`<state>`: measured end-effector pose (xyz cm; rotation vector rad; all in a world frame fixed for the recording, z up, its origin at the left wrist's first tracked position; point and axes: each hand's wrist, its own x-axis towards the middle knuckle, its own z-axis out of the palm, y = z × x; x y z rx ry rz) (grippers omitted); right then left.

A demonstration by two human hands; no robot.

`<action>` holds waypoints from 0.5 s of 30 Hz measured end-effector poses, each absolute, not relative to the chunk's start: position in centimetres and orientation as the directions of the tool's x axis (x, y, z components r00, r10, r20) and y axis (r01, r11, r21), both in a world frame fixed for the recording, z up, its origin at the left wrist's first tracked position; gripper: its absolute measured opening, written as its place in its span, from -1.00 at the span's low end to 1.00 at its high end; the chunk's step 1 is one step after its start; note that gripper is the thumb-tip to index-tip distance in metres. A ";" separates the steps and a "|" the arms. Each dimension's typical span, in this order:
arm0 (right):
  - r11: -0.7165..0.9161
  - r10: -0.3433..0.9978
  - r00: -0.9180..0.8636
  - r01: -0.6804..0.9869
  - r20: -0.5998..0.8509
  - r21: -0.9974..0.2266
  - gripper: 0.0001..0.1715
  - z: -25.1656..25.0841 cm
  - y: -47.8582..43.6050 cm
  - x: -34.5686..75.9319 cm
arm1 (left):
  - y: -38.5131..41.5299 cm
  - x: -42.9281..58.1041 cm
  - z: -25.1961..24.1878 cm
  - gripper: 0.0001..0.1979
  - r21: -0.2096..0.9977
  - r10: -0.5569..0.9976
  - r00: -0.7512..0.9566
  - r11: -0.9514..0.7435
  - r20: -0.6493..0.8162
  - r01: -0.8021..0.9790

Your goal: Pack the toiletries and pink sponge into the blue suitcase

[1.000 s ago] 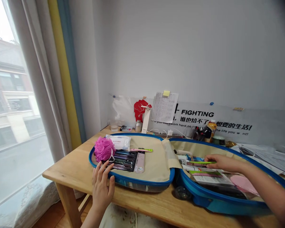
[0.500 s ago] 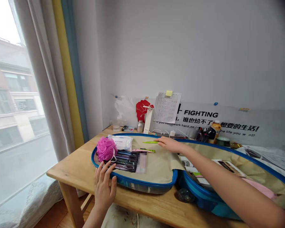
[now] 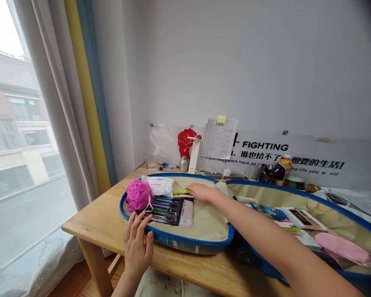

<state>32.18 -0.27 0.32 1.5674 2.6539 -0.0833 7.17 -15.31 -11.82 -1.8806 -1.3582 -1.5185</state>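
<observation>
An open blue-rimmed case [image 3: 204,242] with a beige lining lies on the table. My right hand [image 3: 199,192] reaches over its left half, fingertips closed on a slim light-green strip-like tool [image 3: 179,192]; its exact kind is unclear. That strip is above a pink-and-green strip [image 3: 185,196], beside a white soft pack [image 3: 158,185]. Below lies a pack of toothbrushes [image 3: 163,211] with a pale pink card end [image 3: 187,214]. A magenta bath puff [image 3: 139,195] sits at the left end. My left hand [image 3: 138,237] rests at the near left rim, fingers apart, holding nothing.
The case's right half holds a pink oval item [image 3: 341,247], a box of thin sticks [image 3: 306,219] and other packets. Behind stand a white lamp-like stand [image 3: 193,157], a small jar [image 3: 183,163] and an orange-labelled bottle [image 3: 284,167]. The wooden table edge [image 3: 77,231] runs at left.
My right hand has moved left with the green strip, bringing it beside the white pack and over the pink-and-green strip. My left hand stays at the rim.
</observation>
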 end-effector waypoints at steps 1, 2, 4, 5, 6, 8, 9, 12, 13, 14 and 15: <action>0.479 0.875 -0.478 0.878 -0.077 -0.016 -0.59 0.2 -0.3 32.4 | -15.3 7.2 -11.8 -0.62 0.271 0.442 -0.042 -0.469 0.896 0.841; 0.476 0.876 -0.476 0.879 -0.075 -0.016 -0.59 0.1 -0.2 32.5 | -15.4 7.2 -11.7 -0.62 0.269 0.441 -0.041 -0.469 0.897 0.841; 0.478 0.876 -0.478 0.878 -0.066 -0.024 -0.60 0.2 -0.3 32.7 | -15.4 7.3 -11.7 -0.63 0.268 0.441 -0.041 -0.467 0.896 0.842; 0.483 0.873 -0.484 0.875 -0.058 -0.032 -0.60 0.3 -0.4 32.7 | -15.4 7.3 -11.7 -0.63 0.271 0.444 -0.043 -0.465 0.895 0.843; 0.490 0.870 -0.491 0.871 -0.047 -0.043 -0.59 0.5 -0.4 32.7 | -15.4 7.3 -11.7 -0.62 0.277 0.448 -0.048 -0.462 0.893 0.843; 0.502 0.863 -0.504 0.862 -0.018 -0.070 -0.58 1.1 -0.6 32.8 | -15.3 7.3 -11.8 -0.62 0.286 0.454 -0.055 -0.458 0.889 0.842; 0.503 0.863 -0.505 0.860 -0.002 -0.087 -0.58 1.6 -0.8 33.0 | -15.3 7.3 -11.8 -0.62 0.290 0.457 -0.058 -0.456 0.887 0.841; 0.485 0.874 -0.484 0.863 0.044 -0.141 -0.59 3.8 -1.5 34.5 | -15.3 7.1 -11.8 -0.62 0.284 0.457 -0.052 -0.456 0.888 0.843; 0.474 0.880 -0.471 0.866 0.057 -0.159 -0.60 4.7 -2.0 35.4 | -15.3 7.1 -11.8 -0.62 0.278 0.451 -0.049 -0.459 0.891 0.844; 0.461 0.887 -0.456 0.870 0.068 -0.177 -0.62 5.7 -2.6 36.4 | -15.3 7.1 -11.8 -0.62 0.271 0.445 -0.045 -0.460 0.894 0.845; 0.445 0.895 -0.439 0.874 0.076 -0.195 -0.64 6.6 -3.3 37.7 | -15.3 7.1 -11.8 -0.62 0.265 0.439 -0.041 -0.462 0.898 0.846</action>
